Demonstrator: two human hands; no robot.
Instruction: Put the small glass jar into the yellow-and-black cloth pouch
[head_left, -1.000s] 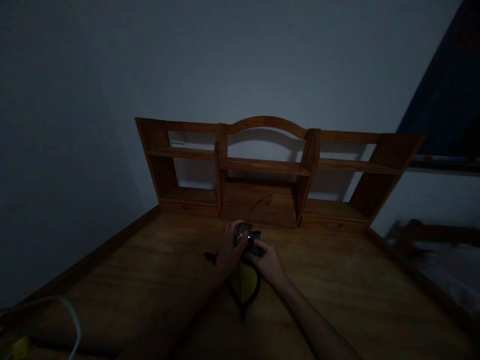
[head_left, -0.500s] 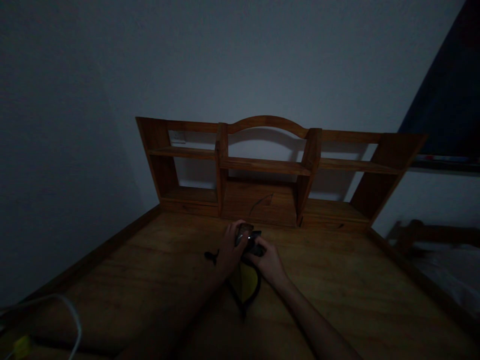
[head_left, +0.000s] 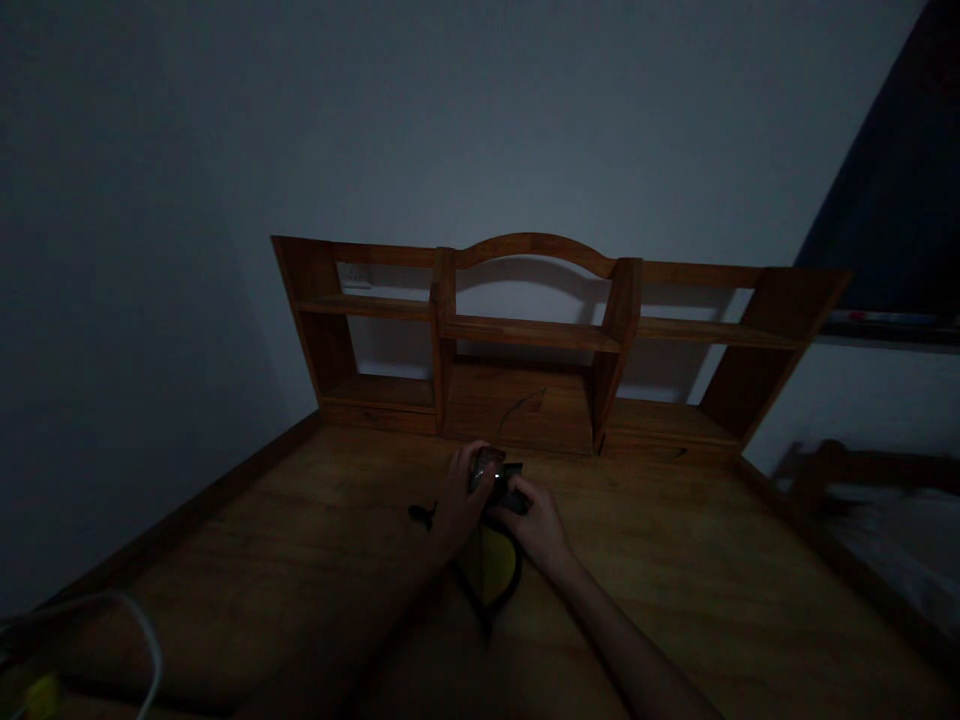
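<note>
Both of my hands meet over the desk, around a small dark, shiny device (head_left: 489, 472) that I cannot identify. My left hand (head_left: 454, 508) is wrapped round its left side, thumb across the front. On the right, my right hand (head_left: 538, 522) pinches a black part of it. A black strap (head_left: 517, 575) curves down below the hands to a point and frames a yellowish patch (head_left: 496, 565); dim light leaves unclear whether this patch is cloth or desk. A dark strap end (head_left: 420, 514) sticks out beside the left hand.
A wooden desk (head_left: 645, 570) bears a low shelf unit (head_left: 525, 335) along its back, against the wall. A white cable (head_left: 146, 630) loops at the lower left, near a yellow object (head_left: 43, 692). Raised edges border the desk.
Very little differs: my hands keep their hold on the dark device, with only a slight shift of the right fingers and the view.
</note>
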